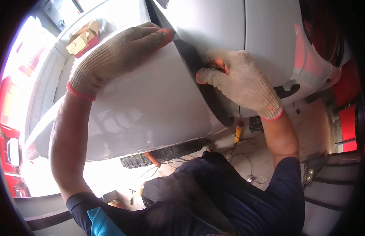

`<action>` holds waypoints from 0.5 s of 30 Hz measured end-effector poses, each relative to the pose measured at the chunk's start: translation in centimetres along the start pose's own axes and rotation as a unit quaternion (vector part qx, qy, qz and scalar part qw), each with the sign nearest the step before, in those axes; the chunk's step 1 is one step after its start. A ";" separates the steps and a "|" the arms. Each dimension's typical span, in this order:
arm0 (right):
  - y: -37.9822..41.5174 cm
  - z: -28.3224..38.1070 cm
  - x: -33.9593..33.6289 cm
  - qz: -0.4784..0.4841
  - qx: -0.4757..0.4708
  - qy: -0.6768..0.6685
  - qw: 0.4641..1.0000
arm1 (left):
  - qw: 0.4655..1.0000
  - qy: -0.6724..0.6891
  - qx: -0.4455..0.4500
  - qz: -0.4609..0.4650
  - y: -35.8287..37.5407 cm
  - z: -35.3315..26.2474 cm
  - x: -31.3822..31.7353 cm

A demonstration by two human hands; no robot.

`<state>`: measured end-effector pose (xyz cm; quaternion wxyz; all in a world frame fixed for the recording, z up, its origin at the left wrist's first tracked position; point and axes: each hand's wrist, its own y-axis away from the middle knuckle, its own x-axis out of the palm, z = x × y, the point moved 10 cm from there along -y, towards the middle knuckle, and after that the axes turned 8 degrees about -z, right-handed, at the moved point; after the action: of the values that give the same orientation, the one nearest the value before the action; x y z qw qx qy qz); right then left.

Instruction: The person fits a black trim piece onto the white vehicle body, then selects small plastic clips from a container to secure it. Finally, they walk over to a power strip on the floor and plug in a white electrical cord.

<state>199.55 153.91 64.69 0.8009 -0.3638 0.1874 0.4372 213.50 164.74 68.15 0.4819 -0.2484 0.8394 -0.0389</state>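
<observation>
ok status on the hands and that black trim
Left hand flat on white car panel. Right hand fingers on black trim strip. Nothing in the way.

Honestly nothing readable here. The white car panel (151, 106) is plain, the gloves have no print, and the box (83, 38) on the hood (top left, cardboard with a red part) is too blurred and blown out to make out any lettering. No numbers or signs either.
</observation>
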 end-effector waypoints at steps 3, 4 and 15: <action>-0.5 0.3 -0.2 0.015 0.021 0.043 0.999 | 0.999 -0.002 -0.033 0.011 -0.4 0.2 0.5; -0.7 0.7 -0.2 0.027 0.007 0.073 0.997 | 0.999 0.000 -0.033 0.016 -0.4 0.4 0.8; -0.3 0.8 -0.3 0.011 -0.037 0.087 0.995 | 0.997 -0.024 -0.074 -0.007 0.4 -0.2 -0.1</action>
<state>199.64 154.17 65.56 0.7626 -0.4283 0.2441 0.4189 213.28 165.08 68.25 0.4824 -0.2902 0.8261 0.0255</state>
